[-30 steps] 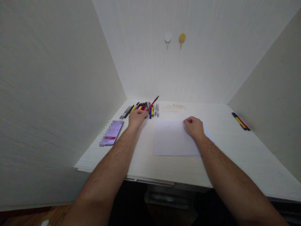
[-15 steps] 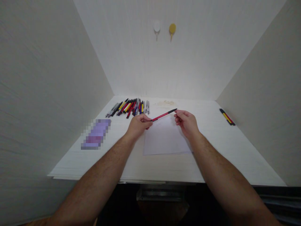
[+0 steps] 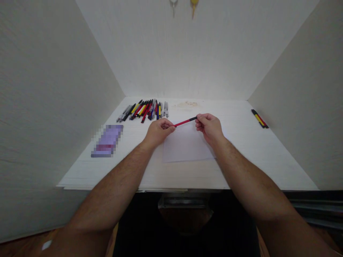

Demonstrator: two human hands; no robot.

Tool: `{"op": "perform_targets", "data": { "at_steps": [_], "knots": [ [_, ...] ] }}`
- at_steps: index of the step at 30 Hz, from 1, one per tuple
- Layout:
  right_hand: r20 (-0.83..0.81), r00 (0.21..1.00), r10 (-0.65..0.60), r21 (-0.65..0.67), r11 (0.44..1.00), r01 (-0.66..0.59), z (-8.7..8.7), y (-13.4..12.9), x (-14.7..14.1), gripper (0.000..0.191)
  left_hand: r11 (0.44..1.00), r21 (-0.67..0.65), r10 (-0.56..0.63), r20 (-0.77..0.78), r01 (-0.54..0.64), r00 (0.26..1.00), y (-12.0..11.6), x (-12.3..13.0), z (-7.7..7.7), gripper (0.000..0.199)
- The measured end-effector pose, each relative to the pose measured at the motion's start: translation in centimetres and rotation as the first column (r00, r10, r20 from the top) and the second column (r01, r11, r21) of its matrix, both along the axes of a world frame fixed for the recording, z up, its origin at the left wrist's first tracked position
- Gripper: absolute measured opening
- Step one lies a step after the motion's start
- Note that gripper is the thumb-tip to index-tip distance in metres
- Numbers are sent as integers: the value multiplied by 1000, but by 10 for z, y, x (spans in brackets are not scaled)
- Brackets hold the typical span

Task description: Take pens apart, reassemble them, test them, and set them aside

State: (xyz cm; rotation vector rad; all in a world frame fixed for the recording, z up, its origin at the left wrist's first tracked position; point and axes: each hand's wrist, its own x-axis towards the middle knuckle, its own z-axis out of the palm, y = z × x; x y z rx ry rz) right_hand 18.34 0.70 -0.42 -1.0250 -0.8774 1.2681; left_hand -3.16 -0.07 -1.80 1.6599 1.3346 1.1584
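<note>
A red pen (image 3: 182, 123) with a black grip is held between my two hands, above a white sheet of paper (image 3: 187, 150). Its red end is pinched by my left hand (image 3: 160, 130), closed around it. My right hand (image 3: 209, 126) is closed too, with thumb and fingertips on the black tip end. The pen slants slightly, higher toward the right. Part of the paper's right edge is hidden behind my right hand and forearm.
A row of several pens (image 3: 144, 110) in red, yellow, black and clear lies at the back left. A blurred purple object (image 3: 108, 141) lies on the left of the white table (image 3: 246, 153). A few pens (image 3: 259, 119) rest by the right wall. Walls enclose three sides.
My right hand has moved to the pen's black tip and now grips it; earlier its fingers were just beside the tip. The camera view has tilted downward.
</note>
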Motion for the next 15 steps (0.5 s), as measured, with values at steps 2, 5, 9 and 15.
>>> {"op": "perform_targets", "data": {
  "at_steps": [2, 5, 9, 15],
  "knots": [
    [-1, 1000, 14, -8, 1000, -14, -1, -1, -1, 22, 999, 37, 28, -26, -27, 999, 1, 0, -2, 23],
    [0, 1000, 27, -33, 999, -27, -1, -2, -1, 26, 995, 84, 55, -48, -51, 997, 0, 1, -2, 21],
    [-14, 999, 45, -74, 996, -46, -1, -2, -1, 28, 990, 134, 65, -86, -53, 994, -3, 3, 0, 17],
    [12, 997, 77, -126, 989, -75, -5, 0, 0, 28, 980, 189, 87, -110, -66, 990, -2, 4, -4, 14]
  ]
}}
